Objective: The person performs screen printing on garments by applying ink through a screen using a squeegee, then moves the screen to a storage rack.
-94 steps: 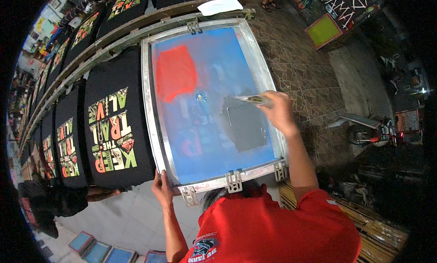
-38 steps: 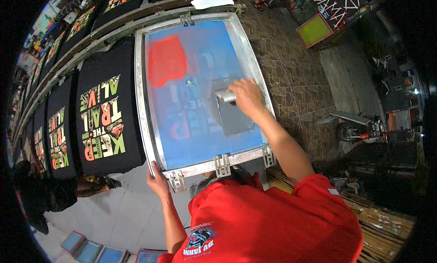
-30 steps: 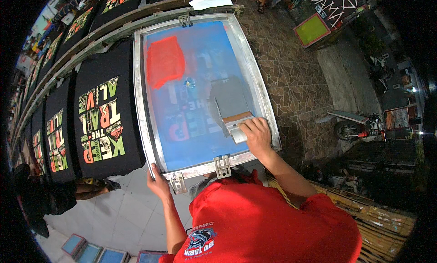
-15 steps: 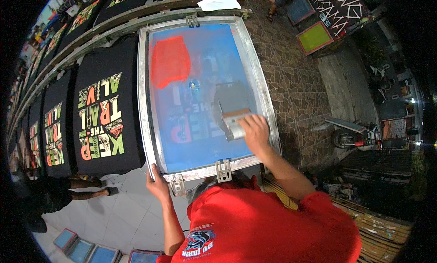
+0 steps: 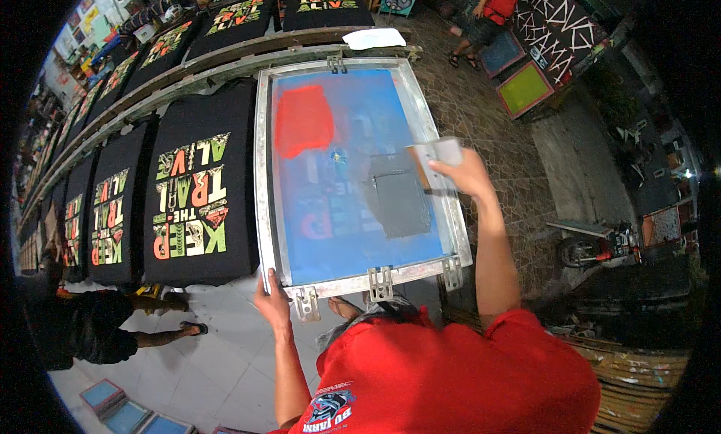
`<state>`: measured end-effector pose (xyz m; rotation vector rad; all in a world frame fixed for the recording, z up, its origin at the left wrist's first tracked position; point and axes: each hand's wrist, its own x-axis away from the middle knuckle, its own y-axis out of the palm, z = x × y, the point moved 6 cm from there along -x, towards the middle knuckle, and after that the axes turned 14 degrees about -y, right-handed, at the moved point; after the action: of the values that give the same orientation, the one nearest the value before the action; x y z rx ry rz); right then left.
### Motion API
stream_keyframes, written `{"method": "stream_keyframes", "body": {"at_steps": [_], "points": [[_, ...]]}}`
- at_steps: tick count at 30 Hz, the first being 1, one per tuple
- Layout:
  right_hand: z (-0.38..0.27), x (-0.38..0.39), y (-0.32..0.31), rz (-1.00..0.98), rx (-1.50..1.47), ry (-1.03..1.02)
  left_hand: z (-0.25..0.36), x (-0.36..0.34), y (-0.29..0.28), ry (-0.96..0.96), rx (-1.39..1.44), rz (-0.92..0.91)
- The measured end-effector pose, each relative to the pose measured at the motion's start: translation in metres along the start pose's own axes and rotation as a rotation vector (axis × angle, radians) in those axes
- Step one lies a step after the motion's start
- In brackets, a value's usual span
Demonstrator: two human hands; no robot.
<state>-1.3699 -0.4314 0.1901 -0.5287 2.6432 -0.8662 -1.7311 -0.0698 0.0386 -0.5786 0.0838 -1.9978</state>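
A silk-screen frame point(image 5: 264, 171) with a blue mesh point(image 5: 360, 263) lies in front of me. One red ink patch point(image 5: 303, 120) is at its upper left, and a dark grey ink patch point(image 5: 402, 197) covers part of its right half. My right hand point(image 5: 467, 173) grips a squeegee point(image 5: 439, 150) with a pale handle and brown edge, tilted over the frame's right side; whether it touches the frame I cannot tell. At the lower left corner, my left hand point(image 5: 273, 302) has its fingers closed around the frame's edge.
Black T-shirts point(image 5: 199, 107) with colourful lettering line the left side on boards. White paper point(image 5: 374, 38) lies on the rail beyond the frame. Metal hinge clamps point(image 5: 381, 284) sit along the near edge. One person point(image 5: 496, 6) stands far right, another point(image 5: 90, 325) at left.
My right hand has lifted the squeegee off the grey ink and carried it up and right to the frame's side. The left hand keeps its hold. The whole view has shifted.
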Motion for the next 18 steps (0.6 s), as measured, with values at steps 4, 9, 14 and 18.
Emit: {"method": "stream_keyframes", "body": {"at_steps": [4,9,14,18], "points": [[0.072,0.05,-0.016,0.414,-0.506,0.314,0.02,0.011,0.0,0.043,0.03,0.002],[0.118,0.047,0.001,0.396,-0.901,0.35,0.059,0.021,-0.015,0.042,0.019,0.047],[0.137,0.01,0.015,0.329,-0.971,0.328,0.067,0.023,-0.021,0.044,-0.097,-0.009],[0.143,-0.004,0.021,0.372,-0.952,0.337,0.068,0.002,-0.013,0.033,-0.092,-0.091]]}}
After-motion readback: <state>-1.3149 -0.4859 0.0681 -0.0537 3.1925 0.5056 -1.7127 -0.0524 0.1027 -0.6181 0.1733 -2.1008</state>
